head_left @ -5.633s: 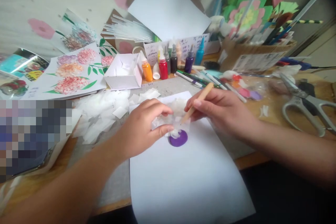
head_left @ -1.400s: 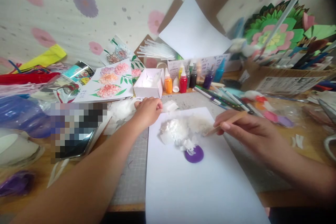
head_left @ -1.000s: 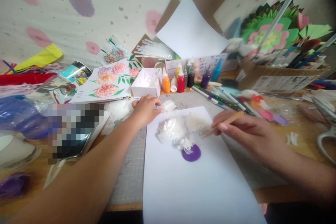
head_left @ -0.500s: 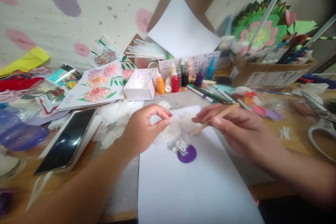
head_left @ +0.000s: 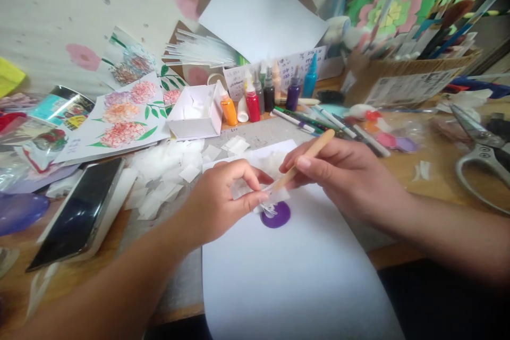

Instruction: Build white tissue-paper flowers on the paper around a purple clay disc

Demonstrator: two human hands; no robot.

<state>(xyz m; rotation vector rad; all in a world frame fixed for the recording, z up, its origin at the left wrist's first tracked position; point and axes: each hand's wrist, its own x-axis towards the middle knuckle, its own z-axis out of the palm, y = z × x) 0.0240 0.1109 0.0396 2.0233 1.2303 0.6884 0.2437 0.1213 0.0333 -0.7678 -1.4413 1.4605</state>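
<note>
My left hand (head_left: pixel 229 199) pinches a small white tissue paper square (head_left: pixel 282 195) between thumb and fingers. My right hand (head_left: pixel 338 172) holds a flat wooden stick (head_left: pixel 316 147), its lower tip against the tissue square. Below them, a white paper sheet (head_left: pixel 287 271) lies on the table. A purple round patch (head_left: pixel 279 215) is on this sheet, just under my left fingertips, with white curled tissue pieces on its upper left part. A white fluffy tissue cluster (head_left: pixel 271 162) shows behind my hands, partly hidden by them.
Loose white tissue squares (head_left: pixel 157 191) lie left of the sheet, beside a phone (head_left: pixel 79 212). Several paint bottles (head_left: pixel 252 101), a white box (head_left: pixel 197 117) and flower pictures (head_left: pixel 123 117) stand behind. Scissors (head_left: pixel 484 159) and a carton of brushes (head_left: pixel 414 82) are at right.
My left hand now has a tissue square in its pinch, and the stick in my right hand has come to touch it. The hands are closer together. The camera view has shifted.
</note>
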